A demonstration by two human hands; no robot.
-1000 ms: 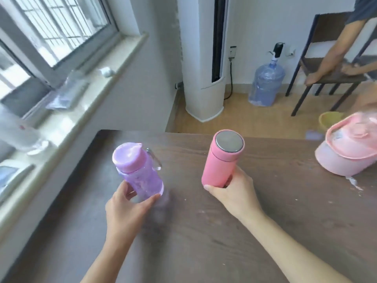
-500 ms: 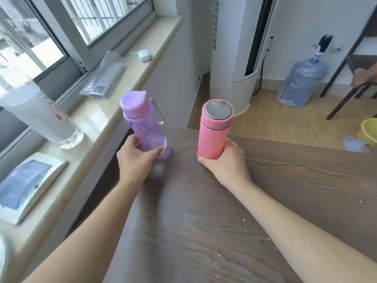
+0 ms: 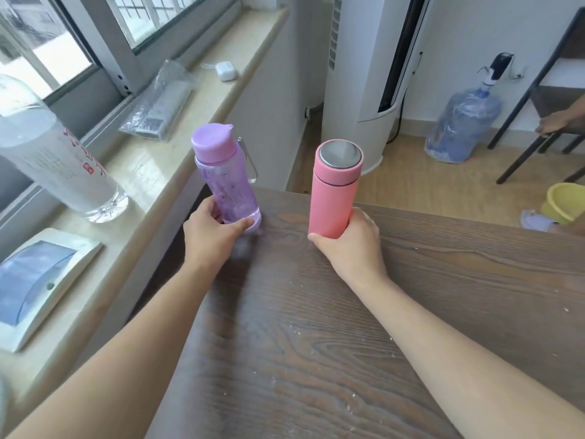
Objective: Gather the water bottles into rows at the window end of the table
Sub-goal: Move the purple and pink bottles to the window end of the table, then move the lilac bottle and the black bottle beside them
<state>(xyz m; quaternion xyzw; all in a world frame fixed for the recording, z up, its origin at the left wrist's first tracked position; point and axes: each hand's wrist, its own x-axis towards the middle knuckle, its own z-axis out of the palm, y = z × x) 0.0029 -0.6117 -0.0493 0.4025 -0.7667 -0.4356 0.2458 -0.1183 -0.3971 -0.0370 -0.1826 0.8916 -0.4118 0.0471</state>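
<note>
Both hands were busy, one bottle each. Left hand (image 3: 213,234) was wrapped around the base of the purple bottle (image 3: 226,175), thumb across the front near the bottom. Right hand (image 3: 348,245) was closed around the lower part of the pink flask (image 3: 334,190), fingers behind, thumb under the front edge.

Both bottles stood at the far end of the surface (image 3: 348,327), close to its far edge, with the windowsill (image 3: 148,172) just to the left. The purple one sat at the far-left corner, nearest the window; the pink one was near it on the right, apart, not touching. Both bases looked down on the wood, though the hands hid part of each, so full contact could not be confirmed.

The low grips made sense: holding near the base keeps a tall bottle from tipping while it is placed. Side-by-side spacing read as the start of a row along the far edge.

The purple bottle leaned slightly toward the window and probably needed squaring before release. Its corner position left little margin off the edge.

The big clear bottle (image 3: 53,153) on the sill was not on the surface; whether it counted for the task was unclear.
</note>
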